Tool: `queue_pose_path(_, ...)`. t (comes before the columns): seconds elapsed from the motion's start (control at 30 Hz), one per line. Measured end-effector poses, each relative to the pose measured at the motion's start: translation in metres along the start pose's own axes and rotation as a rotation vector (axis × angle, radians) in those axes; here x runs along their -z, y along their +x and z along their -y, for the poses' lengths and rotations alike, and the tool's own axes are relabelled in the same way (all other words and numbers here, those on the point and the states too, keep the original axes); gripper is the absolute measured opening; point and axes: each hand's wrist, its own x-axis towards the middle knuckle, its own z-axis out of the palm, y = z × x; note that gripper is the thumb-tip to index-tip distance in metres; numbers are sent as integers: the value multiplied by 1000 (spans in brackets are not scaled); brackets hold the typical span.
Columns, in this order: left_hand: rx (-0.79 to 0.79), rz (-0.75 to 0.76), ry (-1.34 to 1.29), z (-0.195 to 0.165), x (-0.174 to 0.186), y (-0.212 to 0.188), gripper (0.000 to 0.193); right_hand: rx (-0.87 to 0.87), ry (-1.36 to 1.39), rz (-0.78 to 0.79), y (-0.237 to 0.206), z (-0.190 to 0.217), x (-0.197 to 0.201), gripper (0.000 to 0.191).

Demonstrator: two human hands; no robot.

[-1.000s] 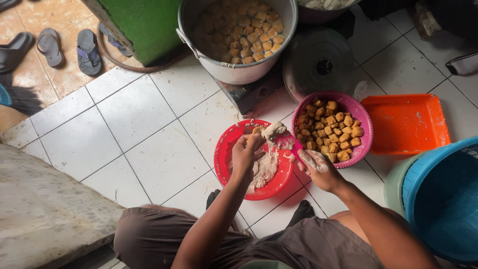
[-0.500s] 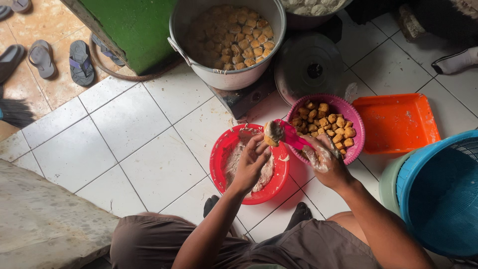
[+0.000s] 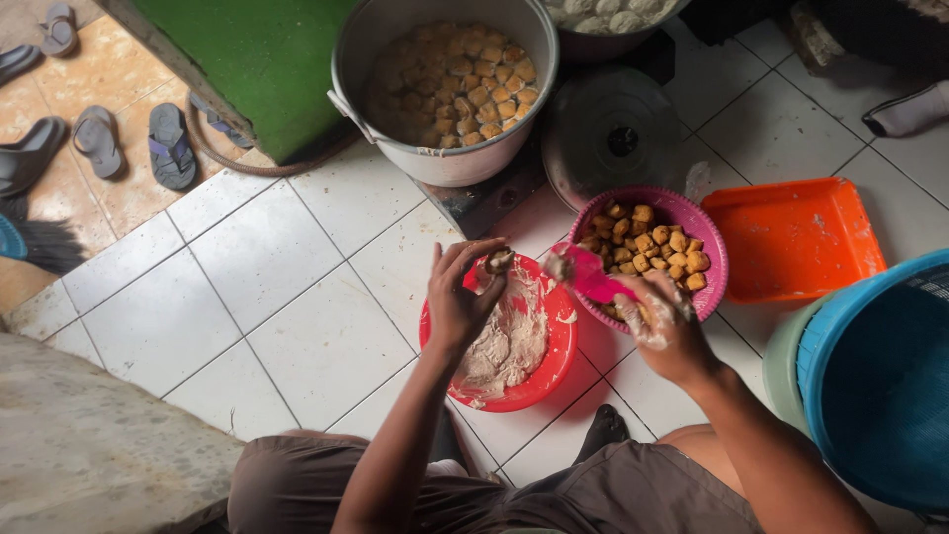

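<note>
My left hand (image 3: 463, 297) pinches a small brown fried piece (image 3: 498, 261) over the red bowl (image 3: 539, 381), which holds pale paste (image 3: 514, 341). My right hand (image 3: 664, 321), smeared with paste, grips a pink spoon (image 3: 591, 279) whose tip carries a dab of paste and points toward the piece. Right behind the spoon sits a pink bowl (image 3: 707, 237) filled with several golden fried cubes (image 3: 647, 242).
A large metal pot (image 3: 445, 163) of fried cubes stands at the top, a round metal lid (image 3: 611, 133) beside it. An orange tray (image 3: 796, 237) lies at right, a blue bucket (image 3: 875, 386) at lower right. Sandals (image 3: 129, 143) lie at upper left near a green panel (image 3: 262, 59).
My left hand has lifted from the paste and now holds the fried piece higher. My right hand has swung the pink spoon toward it.
</note>
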Motion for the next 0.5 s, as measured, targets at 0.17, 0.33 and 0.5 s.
queue_pose_path(0.17, -168, 147, 350, -24, 11, 12, 67, 28, 51, 84, -9, 13, -14, 31)
queue_pose_path(0.33, -61, 34, -114, -37, -1, 5, 58, -294, 452, 129, -18, 3, -22, 31)
queue_pose_path(0.5, 270, 18, -742, -27, -28, -10, 51, -352, 800, 420, -32, -12, -47, 30)
